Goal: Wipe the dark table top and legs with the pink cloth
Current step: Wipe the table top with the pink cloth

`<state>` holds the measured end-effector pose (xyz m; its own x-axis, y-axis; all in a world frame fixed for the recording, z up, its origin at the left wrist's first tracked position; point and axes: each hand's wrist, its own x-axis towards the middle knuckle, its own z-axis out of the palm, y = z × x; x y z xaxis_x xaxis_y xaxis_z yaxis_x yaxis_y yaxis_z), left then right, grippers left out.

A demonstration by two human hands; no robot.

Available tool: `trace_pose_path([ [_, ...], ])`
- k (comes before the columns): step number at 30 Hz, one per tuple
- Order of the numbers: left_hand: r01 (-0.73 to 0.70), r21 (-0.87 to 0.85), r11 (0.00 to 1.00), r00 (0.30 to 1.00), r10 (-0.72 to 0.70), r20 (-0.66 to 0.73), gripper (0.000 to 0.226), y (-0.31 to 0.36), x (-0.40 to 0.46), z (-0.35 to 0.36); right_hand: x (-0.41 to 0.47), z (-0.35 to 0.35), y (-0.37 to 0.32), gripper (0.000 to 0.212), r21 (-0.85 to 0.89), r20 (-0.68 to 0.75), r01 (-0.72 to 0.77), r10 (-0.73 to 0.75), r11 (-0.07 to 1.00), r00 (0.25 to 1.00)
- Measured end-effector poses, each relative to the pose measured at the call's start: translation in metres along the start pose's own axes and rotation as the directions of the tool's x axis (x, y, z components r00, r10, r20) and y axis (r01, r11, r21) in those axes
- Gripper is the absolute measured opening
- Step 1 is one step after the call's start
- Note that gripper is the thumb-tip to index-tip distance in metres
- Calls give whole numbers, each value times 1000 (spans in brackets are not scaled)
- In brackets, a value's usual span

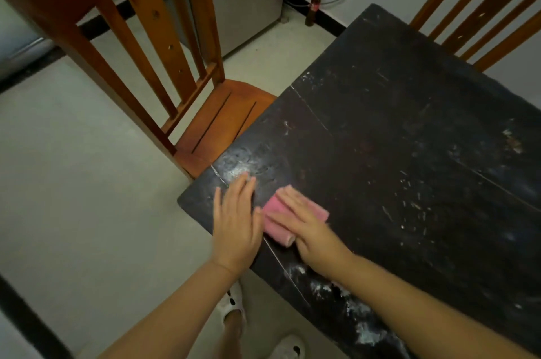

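Pink cloth (276,216): folded into a thick pad, lying on the near left corner of the dark surface (409,130). Judged soft, light and limp, with good grip on the scuffed top; best controlled by a flat palm pressed over its middle rather than a pinch at an edge.

Right hand (307,229): laid flat over the cloth, fingers extended and together, pressing it down; no clamping is seen.

Left hand (235,221): spread flat on the surface just left of the cloth, fingers together, holding nothing.

White smears are seen along the near edge. Table legs are hidden from view.
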<state>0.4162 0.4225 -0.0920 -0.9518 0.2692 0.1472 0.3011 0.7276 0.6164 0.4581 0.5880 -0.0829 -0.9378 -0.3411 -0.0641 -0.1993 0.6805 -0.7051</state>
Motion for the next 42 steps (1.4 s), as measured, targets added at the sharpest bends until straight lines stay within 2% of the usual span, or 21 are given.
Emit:
trace_pose_path([
  [3, 146, 53, 988, 985, -140, -104, 48, -25, 16, -18, 29, -44, -2, 39, 99, 42, 112, -117, 989, 992],
  [5, 300, 100, 949, 948, -285, -141, 51, -40, 29, -24, 80, -90, 21, 29, -10, -122, 75, -76, 997, 990],
  [7, 426, 75, 901, 897, -411, -164, 52, -46, 38, -23, 130, -129, 60, 26, -58, -347, -201, 169, 978, 922],
  [9, 451, 65, 890, 882, -434, -183, 55, -44, 41, -19, 160, -143, 92, 42, 29, -428, -468, 434, 883, 793],
  [10, 441, 60, 895, 884, -423, -199, 56, -42, 40, -18, 167, -135, 97, 48, -6, -452, -514, 456, 858, 767],
  [12, 428, 40, 903, 887, -411, -211, 57, -41, 40, -20, 164, -98, 80, 47, -111, -396, -421, 348, 900, 850],
  [14, 432, 35, 901, 886, -417, -203, 59, -42, 39, -22, 138, -48, 46, 47, -131, -199, -259, 230, 957, 953],
  [17, 432, 5, 902, 887, -424, -182, 60, -41, 39, -24, 84, 8, -1, 59, -97, 14, 11, -10, 995, 1000],
  [19, 417, -32, 908, 889, -415, -192, 59, -41, 39, -25, 76, 1, -15, 50, 73, 8, 71, -72, 995, 997],
  [21, 417, -75, 906, 882, -423, -208, 57, -42, 39, -26, 102, -38, -18, 30, 184, -178, 74, -41, 980, 983],
  [24, 418, -99, 903, 878, -430, -212, 56, -44, 38, -23, 176, -112, 33, 29, 164, -507, -192, 249, 968, 825],
  [26, 419, -96, 903, 877, -430, -214, 57, -46, 38, -21, 210, -152, 78, 42, 207, -542, -420, 461, 884, 703],
  [28, 420, -103, 901, 874, -433, -222, 58, -48, 37, -19, 225, -159, 103, 50, 152, -507, -570, 559, 808, 656],
  [30, 416, -114, 902, 872, -431, -232, 57, -49, 38, -17, 228, -135, 90, 47, 89, -476, -530, 503, 844, 721],
  [33, 420, -152, 895, 865, -445, -231, 54, -45, 36, -20, 202, -69, 41, 36, 10, -270, -291, 283, 957, 920],
  [35, 471, -357, 807, 807, -557, -196, 50, -42, 39, -26, 172, -24, 14, 48, -56, -181, -207, 193, 977, 964],
  [36, 500, -528, 686, 751, -648, -131, 45, -42, 42, -34, 158, -7, 2, 56, -57, -169, -193, 182, 979, 969],
  [38, 513, -798, 316, 643, -758, 113, 41, -49, 50, -53, 131, 17, -25, 61, -45, -64, -113, 110, 993, 992],
  [39, 520, -841, 150, 621, -742, 252, 47, -55, 52, -64, 121, 24, -37, 59, -30, 23, -61, 61, 998, 998],
  [40, 539, -841, 44, 625, -691, 364, 55, -62, 52, -73, 112, 24, -46, 55, -9, 101, -8, 9, 1000, 995],
  [42, 590, -807, 0, 670, -558, 490, 68, -73, 48, -83, 113, 11, -58, 47, 46, 159, -13, 5, 999, 987],
])
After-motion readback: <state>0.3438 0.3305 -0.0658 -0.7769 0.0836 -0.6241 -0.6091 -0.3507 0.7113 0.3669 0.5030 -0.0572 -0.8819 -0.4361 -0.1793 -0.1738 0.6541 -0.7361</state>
